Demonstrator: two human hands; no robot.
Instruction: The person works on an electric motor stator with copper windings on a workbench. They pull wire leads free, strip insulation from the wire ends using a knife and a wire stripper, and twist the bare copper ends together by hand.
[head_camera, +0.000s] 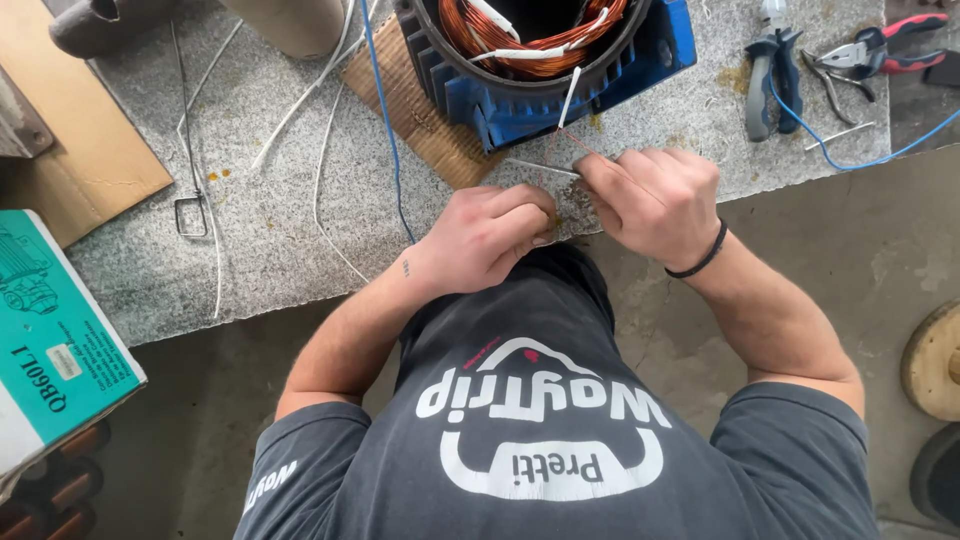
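A blue motor stator (560, 85) with copper windings (500, 40) stands on a speckled stone worktop (300, 200). A thin copper wire (570, 140) leads from it down to my hands at the worktop's front edge. My right hand (655, 200), with a black band on the wrist, pinches the end of a thin white sleeve (535, 166) lying on the stone. Beside it, my left hand (490, 235) has its fingers closed in a pinch, apparently on the fine wire; the wire is too thin to see inside the fingers.
Blue-handled pliers (770, 80) and red-handled pliers (885, 48) lie at the far right. A blue cable (385, 120) and white wires (320, 160) cross the stone. Corrugated cardboard (420, 110) sits under the stator. A teal box (50, 340) is at the left.
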